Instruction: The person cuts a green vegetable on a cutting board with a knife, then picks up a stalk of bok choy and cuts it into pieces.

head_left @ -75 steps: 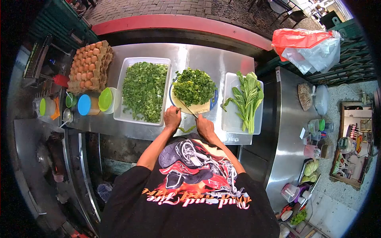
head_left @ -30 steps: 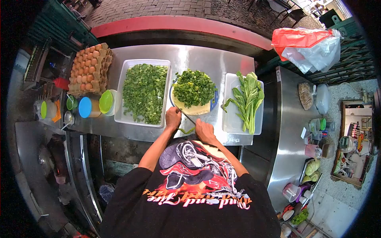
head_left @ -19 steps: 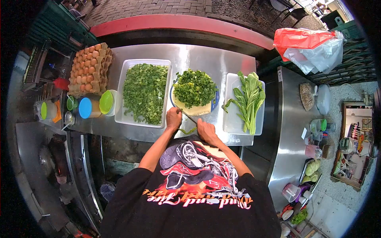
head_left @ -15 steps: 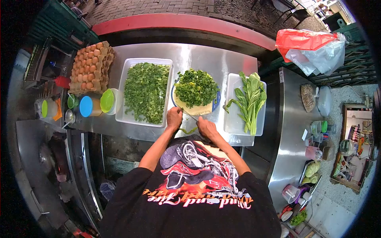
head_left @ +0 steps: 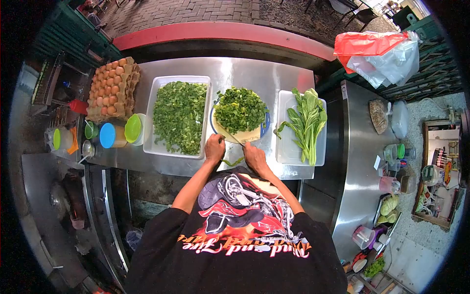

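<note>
My right hand (head_left: 254,156) is closed around the handle of a knife (head_left: 231,134). Its thin blade slants up and left over the near edge of a round cutting board (head_left: 250,135) with a blue rim. Chopped leafy greens (head_left: 240,109) are heaped on the board. Close to the blade, my left hand (head_left: 214,148) is closed with curled fingers; what it pinches is hidden. A loose strip of green stem or leaf (head_left: 233,162) lies on the counter between my wrists. To the right, whole leafy greens (head_left: 307,125) rest on a white plastic tray (head_left: 286,155).
Left of the board stands a white tray (head_left: 151,120) full of chopped greens. Beyond it are stacked egg cartons (head_left: 111,88) and lidded tubs, one with a blue lid (head_left: 106,135). Plastic bags (head_left: 379,56) hang at upper right above a steel side counter (head_left: 360,161).
The knife blade has swung upward, and more of it now shows over the board. Both hands stay nearly in place, while the whole view has shifted slightly.
</note>
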Tool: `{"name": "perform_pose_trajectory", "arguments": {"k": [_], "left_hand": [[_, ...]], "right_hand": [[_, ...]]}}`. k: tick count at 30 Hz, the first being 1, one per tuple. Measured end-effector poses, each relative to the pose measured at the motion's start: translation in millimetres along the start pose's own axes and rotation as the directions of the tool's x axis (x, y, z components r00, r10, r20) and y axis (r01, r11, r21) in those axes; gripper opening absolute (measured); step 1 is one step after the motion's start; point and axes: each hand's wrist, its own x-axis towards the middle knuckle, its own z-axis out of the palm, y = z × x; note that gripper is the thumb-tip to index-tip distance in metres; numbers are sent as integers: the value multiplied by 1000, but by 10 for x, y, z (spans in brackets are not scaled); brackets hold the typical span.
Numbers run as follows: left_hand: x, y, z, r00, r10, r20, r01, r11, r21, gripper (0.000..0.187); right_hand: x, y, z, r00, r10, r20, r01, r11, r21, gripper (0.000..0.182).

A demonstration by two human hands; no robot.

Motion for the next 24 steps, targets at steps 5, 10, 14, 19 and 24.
{"name": "perform_pose_trajectory", "arguments": {"k": [5, 10, 14, 19, 24], "left_hand": [[69, 18, 40, 1000, 15, -7, -16, 999, -45, 8], [98, 22, 46, 1000, -15, -7, 15, 1000, -16, 9], [95, 40, -3, 998, -64, 22, 64, 997, 35, 12], [99, 46, 4, 993, -114, 21, 112, 992, 59, 12], [109, 49, -19, 995, -92, 39, 88, 992, 91, 10]], "right_hand": [[4, -77, -75, 1000, 6, -1, -6, 1000, 4, 19], [-11, -142, -126, 998, -24, 55, 26, 999, -29, 18], [-29, -116, -172, 996, -87, 13, 88, 995, -56, 15], [-62, -118, -276, 991, -130, -21, 128, 987, -95, 12], [-223, -311, -609, 957, -248, -153, 212, 953, -218, 11]]}}
